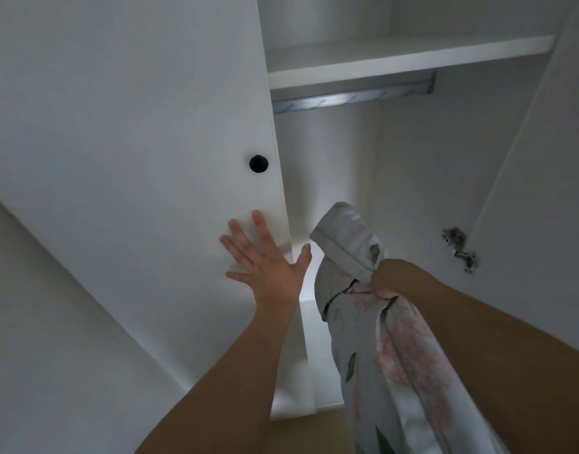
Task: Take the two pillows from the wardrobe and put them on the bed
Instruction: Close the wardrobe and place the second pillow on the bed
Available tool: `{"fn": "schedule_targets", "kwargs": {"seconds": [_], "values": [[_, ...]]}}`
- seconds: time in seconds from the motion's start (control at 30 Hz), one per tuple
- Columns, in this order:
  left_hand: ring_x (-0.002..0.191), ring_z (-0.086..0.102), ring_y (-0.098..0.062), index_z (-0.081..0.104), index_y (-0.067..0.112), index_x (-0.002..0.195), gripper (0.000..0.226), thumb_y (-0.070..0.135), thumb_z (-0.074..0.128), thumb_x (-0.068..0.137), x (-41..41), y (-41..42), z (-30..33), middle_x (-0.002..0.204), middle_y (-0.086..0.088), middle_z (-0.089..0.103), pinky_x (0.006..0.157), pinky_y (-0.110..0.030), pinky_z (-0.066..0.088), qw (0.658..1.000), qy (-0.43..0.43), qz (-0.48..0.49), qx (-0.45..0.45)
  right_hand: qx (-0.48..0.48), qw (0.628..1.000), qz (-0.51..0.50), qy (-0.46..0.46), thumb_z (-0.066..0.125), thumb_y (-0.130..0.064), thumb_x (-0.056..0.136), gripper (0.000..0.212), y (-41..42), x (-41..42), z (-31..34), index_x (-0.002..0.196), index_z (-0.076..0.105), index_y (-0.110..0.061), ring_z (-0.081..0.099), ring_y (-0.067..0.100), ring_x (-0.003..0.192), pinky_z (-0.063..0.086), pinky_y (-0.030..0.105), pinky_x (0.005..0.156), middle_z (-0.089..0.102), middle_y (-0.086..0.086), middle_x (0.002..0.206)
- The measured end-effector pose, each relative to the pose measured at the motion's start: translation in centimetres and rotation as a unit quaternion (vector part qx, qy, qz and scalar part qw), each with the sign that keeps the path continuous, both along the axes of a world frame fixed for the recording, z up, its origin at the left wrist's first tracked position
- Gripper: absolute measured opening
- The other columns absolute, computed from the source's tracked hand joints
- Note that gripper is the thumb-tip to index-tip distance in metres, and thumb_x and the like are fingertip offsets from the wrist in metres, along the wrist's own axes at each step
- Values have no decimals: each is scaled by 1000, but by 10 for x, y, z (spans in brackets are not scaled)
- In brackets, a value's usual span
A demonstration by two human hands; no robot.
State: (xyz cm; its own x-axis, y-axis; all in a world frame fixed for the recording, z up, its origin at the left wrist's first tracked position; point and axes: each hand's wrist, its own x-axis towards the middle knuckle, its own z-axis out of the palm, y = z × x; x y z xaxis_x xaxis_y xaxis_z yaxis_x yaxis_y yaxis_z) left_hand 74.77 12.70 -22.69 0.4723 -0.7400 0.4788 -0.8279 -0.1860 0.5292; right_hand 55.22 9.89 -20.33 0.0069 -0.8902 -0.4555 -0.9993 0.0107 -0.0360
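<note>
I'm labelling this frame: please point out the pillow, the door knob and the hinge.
pillow [392, 348]: head view, floral cover's middle.
door knob [258, 163]: head view, knob's centre.
hinge [461, 250]: head view, metal body.

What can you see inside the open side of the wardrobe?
Inside the wardrobe are a bare white shelf and a metal rail beneath it. The floral pillow, gripped by the right hand, covers the lower part.

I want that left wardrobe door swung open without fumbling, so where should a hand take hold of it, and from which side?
Take the round black knob near the free edge of the closed left door, coming straight at its front face. It is the only thing that sticks out of the flat panel. The left hand lies open just below it, so probably a short reach up; the right hand grips the floral pillow.
</note>
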Motion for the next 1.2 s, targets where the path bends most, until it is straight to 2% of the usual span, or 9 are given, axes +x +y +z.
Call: {"fn": "schedule_targets", "kwargs": {"seconds": [0.17,0.3,0.5,0.63,0.77,0.93,1.03,1.13,1.2], "values": [[148,-5,-40,0,28,154,98,65,56,82,-28,15,-27,163,-16,1,94,-81,26,990,-52,-124,31,32,998,-46,8,47,-18,91,30,41,-36,-10,114,59,-3,59,25,96,45,30,78,61,9,108],[148,1,-42,5,27,154,95,61,57,83,-57,21,-28,162,-17,6,94,-81,27,973,-96,-207,35,44,995,-83,33,42,-29,96,42,85,-67,-3,123,54,0,56,29,111,45,32,93,57,15,126],[147,-4,-42,-3,31,154,93,62,50,84,-113,37,-21,161,-12,-3,95,-82,22,932,-134,-336,22,13,980,-198,1,34,-34,99,52,164,-109,24,132,47,5,48,32,126,37,32,102,48,20,139],[147,-11,-42,-11,32,154,90,67,38,86,-159,61,-13,162,-10,-11,96,-84,16,887,-169,-430,-1,34,971,-234,31,41,-33,97,47,216,-135,42,127,52,1,53,25,96,40,31,87,57,16,128],[146,-17,-39,-16,33,152,86,62,33,87,-210,87,0,161,-8,-17,97,-84,12,837,-204,-508,-25,96,952,-287,47,48,-28,93,40,268,-166,54,119,58,1,49,17,59,41,31,73,59,10,80],[147,-13,-40,-9,32,154,78,55,31,92,-261,131,21,163,-10,-10,98,-84,9,752,-258,-597,-108,179,901,-393,46,66,-35,82,32,341,-204,68,94,65,-6,65,28,78,50,37,93,73,9,85],[149,-6,-38,-3,30,155,82,47,46,91,-287,159,32,164,-10,-3,98,-83,11,690,-294,-640,-166,205,881,-422,66,66,-38,83,52,382,-213,79,121,60,-3,66,29,86,48,37,93,72,11,101],[149,-9,-36,-1,30,154,81,45,45,89,-311,179,44,164,-7,-4,100,-83,4,646,-345,-653,-191,211,867,-442,93,67,-37,85,58,415,-217,87,130,53,-3,57,22,68,47,36,84,59,6,79],[147,-18,-33,-7,31,154,78,47,34,89,-327,186,52,162,-5,-15,100,-82,-1,634,-391,-639,-190,218,853,-463,104,67,-35,85,60,433,-219,95,134,49,-4,55,22,69,48,36,82,54,5,80]]}}
